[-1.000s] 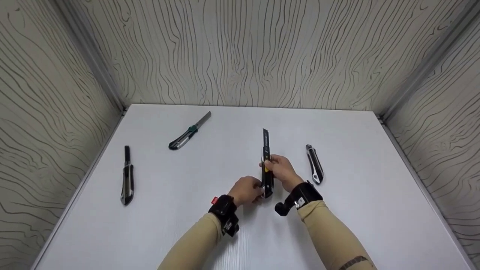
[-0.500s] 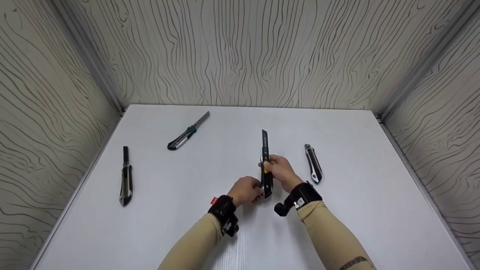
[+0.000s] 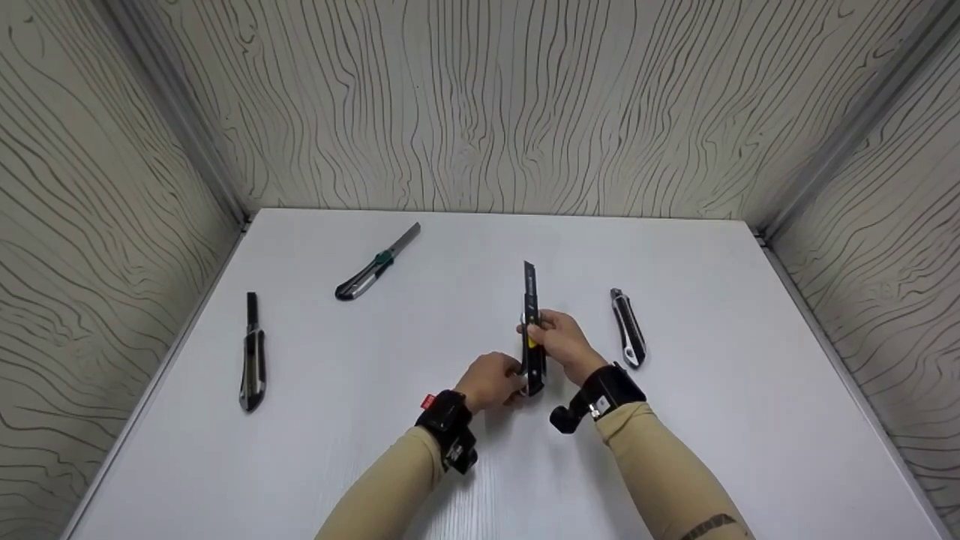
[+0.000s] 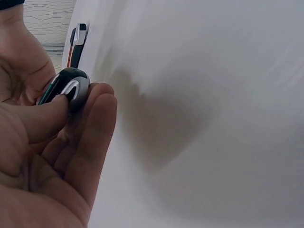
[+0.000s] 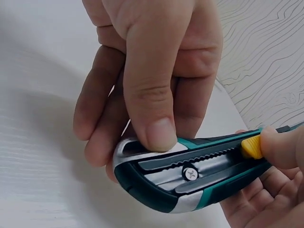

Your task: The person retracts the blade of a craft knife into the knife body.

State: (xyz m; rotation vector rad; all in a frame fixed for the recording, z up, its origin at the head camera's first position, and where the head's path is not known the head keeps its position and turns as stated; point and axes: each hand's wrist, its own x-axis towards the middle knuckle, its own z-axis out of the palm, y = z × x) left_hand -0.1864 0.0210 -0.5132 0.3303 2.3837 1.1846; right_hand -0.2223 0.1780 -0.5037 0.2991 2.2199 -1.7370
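Observation:
In the head view a black utility knife with green and silver trim (image 3: 532, 367) is held between both hands, its long dark blade (image 3: 530, 279) pointing away from the body. The left hand (image 3: 491, 381) pinches the butt end of the handle between thumb and fingers; the right wrist view shows its thumb (image 5: 159, 133) on the silver part. Around the front of the handle curls the right hand (image 3: 566, 341), its thumb (image 5: 280, 147) against the yellow slider (image 5: 251, 147). From the left wrist view only the knife's butt end (image 4: 73, 85) shows between the fingers.
Three more utility knives lie on the white table (image 3: 412, 450): one dark with blade out at the left (image 3: 253, 367), a green-and-black one with blade out at the back (image 3: 367, 275), and one with no long blade showing (image 3: 628, 330) right of the hands. Wood-grain panels (image 3: 480, 105) surround the table.
Blade tip and yellow slider have shifted very slightly back toward the handle's butt end. Both hands keep their hold, nearly still. The other knives lie as before.

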